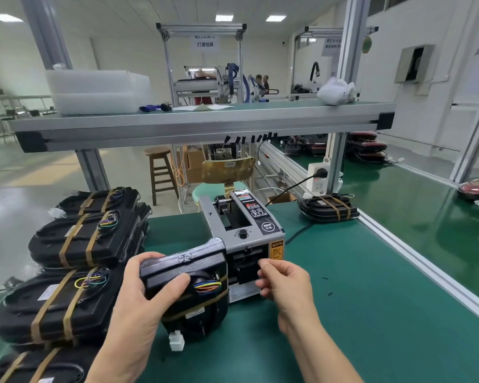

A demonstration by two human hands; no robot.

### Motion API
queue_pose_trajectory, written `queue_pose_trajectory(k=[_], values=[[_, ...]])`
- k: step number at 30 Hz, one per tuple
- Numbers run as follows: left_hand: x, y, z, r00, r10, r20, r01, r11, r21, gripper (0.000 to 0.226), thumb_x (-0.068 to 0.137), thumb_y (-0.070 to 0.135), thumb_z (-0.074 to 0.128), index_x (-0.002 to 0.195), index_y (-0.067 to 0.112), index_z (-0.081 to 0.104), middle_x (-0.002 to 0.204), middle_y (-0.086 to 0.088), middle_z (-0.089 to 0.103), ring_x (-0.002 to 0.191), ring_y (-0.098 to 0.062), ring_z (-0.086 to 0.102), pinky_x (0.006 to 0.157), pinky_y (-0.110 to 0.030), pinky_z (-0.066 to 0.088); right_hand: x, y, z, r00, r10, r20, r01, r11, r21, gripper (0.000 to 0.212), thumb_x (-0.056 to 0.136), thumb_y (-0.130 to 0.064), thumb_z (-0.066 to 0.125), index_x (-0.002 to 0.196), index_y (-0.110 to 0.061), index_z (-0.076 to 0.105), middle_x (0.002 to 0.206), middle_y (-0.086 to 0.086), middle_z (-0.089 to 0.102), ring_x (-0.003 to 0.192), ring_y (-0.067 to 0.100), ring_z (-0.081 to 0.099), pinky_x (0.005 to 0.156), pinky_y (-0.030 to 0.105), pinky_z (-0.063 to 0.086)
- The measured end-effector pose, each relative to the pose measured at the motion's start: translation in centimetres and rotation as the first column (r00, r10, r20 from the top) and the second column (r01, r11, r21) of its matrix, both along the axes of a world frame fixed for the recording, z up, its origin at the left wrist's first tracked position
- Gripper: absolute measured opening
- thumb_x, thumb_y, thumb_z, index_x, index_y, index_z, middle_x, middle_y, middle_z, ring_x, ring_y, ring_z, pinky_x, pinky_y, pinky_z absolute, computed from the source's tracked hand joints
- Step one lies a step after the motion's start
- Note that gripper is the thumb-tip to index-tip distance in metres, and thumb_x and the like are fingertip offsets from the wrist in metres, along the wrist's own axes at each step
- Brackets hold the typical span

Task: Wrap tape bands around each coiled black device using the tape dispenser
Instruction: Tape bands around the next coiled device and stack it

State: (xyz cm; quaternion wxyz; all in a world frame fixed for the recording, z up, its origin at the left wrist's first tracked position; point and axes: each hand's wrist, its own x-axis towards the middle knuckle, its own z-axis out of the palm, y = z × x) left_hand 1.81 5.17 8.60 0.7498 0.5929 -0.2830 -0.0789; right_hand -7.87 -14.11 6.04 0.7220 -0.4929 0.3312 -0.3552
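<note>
My left hand (150, 288) grips a black device (188, 269) tilted on edge above the green table, thumb across its face beside coloured wires; one brown tape band crosses its lower part. The grey tape dispenser (244, 230) stands just behind it. My right hand (284, 277) is at the dispenser's front slot, thumb and fingers curled together in a pinch; the tape between them is too thin to make out. A white connector (176, 341) hangs below the device.
Several banded black devices (75, 239) are stacked at the left. Another banded one (328, 207) lies at the back right near a power socket (318, 178). An aluminium rail (415, 261) splits the table. A shelf (199, 120) runs overhead.
</note>
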Motion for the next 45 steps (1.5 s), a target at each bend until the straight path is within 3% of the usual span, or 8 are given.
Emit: queue_pose_trajectory(k=[6,10,15,22,29,37,40,45], values=[[-0.3,0.2,-0.3,1.000,-0.017,-0.002,0.017,1.000,-0.022,0.048,0.060,0.045,0.080,0.103,0.035,0.062,0.105,-0.003,0.070,0.097,-0.019,0.068,0.086,-0.035,0.045,1.0,0.6,0.5,0.999,-0.003,-0.035,0.005,0.998,0.063,0.009,0.090,-0.003,0.067,0.082,0.000,0.067,0.064,0.008,0.061,0.041,0.008,0.054,0.038,0.018,0.041],[-0.5,0.0,-0.5,0.999,-0.048,-0.009,0.048,0.997,-0.063,0.022,0.079,0.027,0.064,0.101,0.029,0.062,0.096,-0.005,0.070,0.084,-0.015,0.068,0.070,-0.024,0.054,1.2,0.5,0.7,0.998,-0.012,-0.066,0.016,0.997,0.070,0.013,0.088,-0.009,0.072,0.081,0.000,0.066,0.061,0.006,0.061,0.042,0.010,0.054,0.039,0.019,0.043],[-1.1,-0.7,-0.2,0.999,-0.038,-0.006,0.037,0.995,-0.094,0.017,0.083,0.025,0.050,0.091,0.028,0.064,0.085,0.005,0.063,0.078,-0.008,0.061,0.064,-0.013,0.049,1.6,0.6,0.9,0.995,-0.018,-0.097,0.025,0.997,0.079,0.008,0.088,-0.002,0.069,0.081,0.000,0.066,0.062,0.006,0.061,0.041,0.008,0.054,0.039,0.018,0.042],[-2.4,-1.4,0.4,0.995,0.084,0.055,-0.081,0.995,-0.055,0.024,0.077,0.050,0.059,0.087,0.029,0.061,0.076,0.012,0.061,0.072,-0.006,0.058,0.061,-0.013,0.048,2.1,0.8,0.7,0.987,-0.075,-0.140,0.080,0.996,0.035,0.015,0.087,-0.009,0.072,0.077,-0.002,0.064,0.062,0.008,0.064,0.044,0.013,0.059,0.043,0.022,0.047],[-2.7,-2.6,0.4,0.957,0.268,0.110,-0.269,0.963,0.000,0.013,0.076,0.040,0.065,0.084,0.035,0.057,0.080,0.016,0.064,0.069,0.000,0.057,0.060,-0.010,0.045,2.4,1.4,0.9,0.962,-0.132,-0.241,0.105,0.987,-0.119,0.014,0.082,-0.009,0.064,0.068,-0.008,0.068,0.043,-0.004,0.060,0.043,0.010,0.058,0.059,0.032,0.055],[-2.3,-2.6,0.2,0.952,0.299,0.058,-0.300,0.954,0.009,0.014,0.074,0.044,0.065,0.083,0.037,0.057,0.083,0.015,0.064,0.075,-0.003,0.058,0.067,-0.019,0.046,-0.3,1.0,1.6,0.992,-0.061,0.107,0.051,0.994,0.101,0.022,0.088,-0.002,0.066,0.068,-0.008,0.059,0.051,-0.002,0.055,0.038,0.002,0.046,0.037,0.014,0.036],[-2.2,-2.6,0.2,0.950,0.312,0.016,-0.312,0.950,0.002,0.014,0.073,0.045,0.066,0.083,0.037,0.058,0.085,0.011,0.063,0.080,-0.010,0.060,0.072,-0.027,0.047,-0.5,0.9,1.4,0.996,-0.069,0.048,0.068,0.997,0.025,0.021,0.088,-0.001,0.067,0.069,-0.007,0.063,0.053,-0.001,0.055,0.038,0.002,0.043,0.037,0.014,0.034],[-1.7,-2.4,0.1,0.940,0.338,-0.041,-0.339,0.940,-0.034,0.017,0.070,0.047,0.068,0.084,0.039,0.061,0.087,0.013,0.064,0.082,-0.008,0.061,0.076,-0.027,0.045,0.9,1.1,0.2,0.989,-0.101,-0.105,0.096,0.994,-0.050,0.015,0.088,-0.004,0.068,0.075,-0.010,0.070,0.061,0.001,0.061,0.045,0.008,0.047,0.047,0.022,0.040]])
